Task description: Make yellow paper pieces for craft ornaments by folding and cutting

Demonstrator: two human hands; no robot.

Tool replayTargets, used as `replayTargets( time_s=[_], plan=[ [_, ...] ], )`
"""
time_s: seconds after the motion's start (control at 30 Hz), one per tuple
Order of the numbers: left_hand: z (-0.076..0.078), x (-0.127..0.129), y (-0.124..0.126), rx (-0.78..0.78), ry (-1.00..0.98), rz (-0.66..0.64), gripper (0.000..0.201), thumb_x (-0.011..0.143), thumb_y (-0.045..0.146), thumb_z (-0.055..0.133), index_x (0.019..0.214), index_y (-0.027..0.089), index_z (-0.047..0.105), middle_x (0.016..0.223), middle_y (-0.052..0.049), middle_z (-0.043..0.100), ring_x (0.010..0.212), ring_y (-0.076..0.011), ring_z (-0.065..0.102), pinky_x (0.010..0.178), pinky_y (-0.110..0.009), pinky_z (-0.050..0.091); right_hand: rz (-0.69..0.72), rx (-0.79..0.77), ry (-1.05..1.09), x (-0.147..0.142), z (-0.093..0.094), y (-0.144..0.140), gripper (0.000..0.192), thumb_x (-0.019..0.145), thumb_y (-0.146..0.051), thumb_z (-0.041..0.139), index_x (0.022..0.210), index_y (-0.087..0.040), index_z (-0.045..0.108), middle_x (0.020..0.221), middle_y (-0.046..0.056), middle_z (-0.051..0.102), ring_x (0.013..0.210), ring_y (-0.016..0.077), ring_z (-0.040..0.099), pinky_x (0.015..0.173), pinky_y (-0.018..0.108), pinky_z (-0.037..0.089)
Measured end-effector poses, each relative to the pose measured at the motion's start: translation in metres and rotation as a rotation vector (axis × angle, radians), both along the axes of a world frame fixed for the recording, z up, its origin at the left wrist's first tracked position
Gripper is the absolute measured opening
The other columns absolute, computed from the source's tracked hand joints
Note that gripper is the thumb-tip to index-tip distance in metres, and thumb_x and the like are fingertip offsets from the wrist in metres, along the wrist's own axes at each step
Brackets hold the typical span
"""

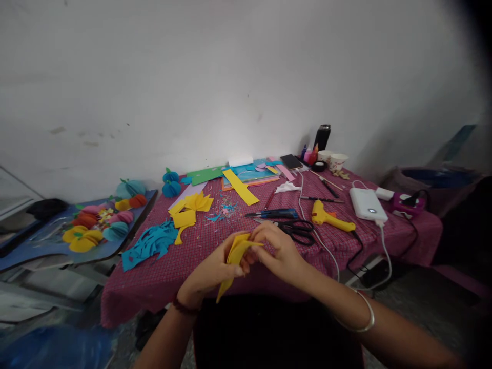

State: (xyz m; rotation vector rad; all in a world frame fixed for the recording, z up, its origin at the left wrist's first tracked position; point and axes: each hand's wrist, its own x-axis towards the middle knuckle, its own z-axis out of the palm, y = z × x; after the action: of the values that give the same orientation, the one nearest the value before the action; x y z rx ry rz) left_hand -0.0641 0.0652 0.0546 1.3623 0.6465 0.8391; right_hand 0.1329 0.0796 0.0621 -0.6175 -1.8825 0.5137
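I see my left hand (pixel 213 271) and right hand (pixel 279 251) meeting at the near edge of the table, both pinched shut on a folded yellow paper piece (pixel 235 253), its tail hanging below my left palm; the table wears a magenta checked cloth (pixel 161 277) strewn with paper scraps; black scissors (pixel 298 229) and a yellow glue gun (pixel 328 218) lie just beyond my right hand; a white power bank (pixel 368 204) sits further right; behind stands a bare white wall (pixel 230 77).
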Motion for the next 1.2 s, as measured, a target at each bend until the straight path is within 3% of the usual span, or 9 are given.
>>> replayTargets(
  time_s=[0.17, 0.37, 0.5, 0.63, 0.73, 0.83, 0.97, 1.07, 1.2],
  plan=[
    [-0.006, -0.030, 0.018, 0.028, 0.176, 0.215, 0.058, 0.078, 0.042, 0.070, 0.125, 0.015, 0.050, 0.098, -0.008, 0.066, 0.073, -0.0157, 0.059, 0.065, -0.026, 0.046, -0.075, -0.552, 0.343, 0.006, -0.008, 0.024, 0.014, 0.074, -0.025, 0.062, 0.071, -0.020, 0.049, 0.062, -0.006, 0.050, 0.055, 0.0102, 0.047, 0.053, 0.023, 0.037],
    [-0.024, -0.073, 0.044, 0.357, 0.773, 0.512, 0.068, 0.075, 0.037, 0.071, 0.135, 0.016, 0.046, 0.127, -0.015, 0.058, 0.108, -0.0306, 0.058, 0.093, -0.045, 0.046, -0.084, -0.743, 0.458, 0.024, -0.015, 0.053, 0.020, 0.071, -0.035, 0.056, 0.073, -0.023, 0.040, 0.055, -0.008, 0.055, 0.044, 0.0091, 0.052, 0.042, 0.020, 0.040],
    [-0.026, -0.076, 0.047, 0.728, 1.207, 0.759, 0.081, 0.074, 0.028, 0.072, 0.145, 0.016, 0.035, 0.144, -0.022, 0.042, 0.133, -0.0419, 0.037, 0.105, -0.060, 0.031, 0.012, -0.916, 0.401, 0.033, -0.017, 0.061, 0.023, 0.064, -0.032, 0.061, 0.073, -0.022, 0.044, 0.056, -0.005, 0.061, 0.044, 0.0091, 0.057, 0.037, 0.016, 0.039],
    [-0.008, -0.048, 0.028, 1.103, 1.019, 0.551, 0.066, 0.088, 0.016, 0.054, 0.148, 0.025, 0.029, 0.153, -0.015, 0.030, 0.141, -0.0294, 0.029, 0.111, -0.050, 0.031, 0.157, -1.065, 0.275, 0.036, -0.017, 0.061, 0.026, 0.061, -0.034, 0.066, 0.075, -0.020, 0.049, 0.058, -0.004, 0.063, 0.043, 0.0087, 0.059, 0.035, 0.014, 0.038],
    [0.009, -0.023, 0.008, 1.193, 0.852, 0.330, 0.048, 0.088, 0.016, 0.055, 0.133, 0.029, 0.051, 0.156, -0.011, 0.026, 0.143, -0.0290, 0.026, 0.111, -0.049, 0.032, 0.252, -1.122, 0.172, 0.036, -0.017, 0.060, 0.028, 0.061, -0.036, 0.068, 0.076, -0.018, 0.052, 0.060, -0.002, 0.065, 0.043, 0.0095, 0.059, 0.035, 0.015, 0.039],
    [0.018, -0.008, -0.009, 1.210, 0.732, 0.153, 0.020, 0.084, 0.020, 0.062, 0.100, 0.029, 0.069, 0.143, -0.006, 0.049, 0.139, -0.0288, 0.034, 0.111, -0.051, 0.032, 0.303, -1.105, 0.106, 0.036, -0.017, 0.058, 0.030, 0.062, -0.039, 0.069, 0.077, -0.017, 0.055, 0.060, 0.000, 0.065, 0.045, 0.0105, 0.059, 0.037, 0.017, 0.040],
    [0.018, -0.001, -0.016, 1.170, 0.634, 0.049, 0.029, 0.090, 0.011, 0.047, 0.109, 0.025, 0.064, 0.105, -0.003, 0.073, 0.107, -0.0181, 0.064, 0.107, -0.042, 0.039, 0.242, -0.951, 0.143, 0.031, -0.013, 0.047, 0.024, 0.066, -0.035, 0.068, 0.071, -0.018, 0.052, 0.058, -0.005, 0.055, 0.047, 0.0061, 0.047, 0.044, 0.017, 0.036],
    [0.011, 0.007, -0.015, 0.987, 0.651, 0.220, 0.028, 0.092, 0.016, 0.045, 0.111, 0.023, 0.064, 0.098, -0.005, 0.073, 0.094, -0.0179, 0.068, 0.087, -0.031, 0.051, 0.147, -0.800, 0.212, 0.021, -0.008, 0.032, 0.018, 0.068, -0.028, 0.066, 0.068, -0.018, 0.051, 0.060, -0.006, 0.048, 0.053, 0.0063, 0.042, 0.050, 0.018, 0.032],
    [0.002, 0.019, -0.011, 0.601, 0.575, 0.519, 0.016, 0.089, 0.025, 0.050, 0.098, 0.019, 0.062, 0.069, 0.000, 0.064, 0.067, -0.0167, 0.062, 0.060, -0.025, 0.048, 0.093, -0.677, 0.213, 0.010, -0.002, 0.013, 0.004, 0.069, -0.019, 0.059, 0.071, -0.017, 0.057, 0.064, -0.004, 0.051, 0.058, 0.0090, 0.044, 0.052, 0.020, 0.032]
  ],
)
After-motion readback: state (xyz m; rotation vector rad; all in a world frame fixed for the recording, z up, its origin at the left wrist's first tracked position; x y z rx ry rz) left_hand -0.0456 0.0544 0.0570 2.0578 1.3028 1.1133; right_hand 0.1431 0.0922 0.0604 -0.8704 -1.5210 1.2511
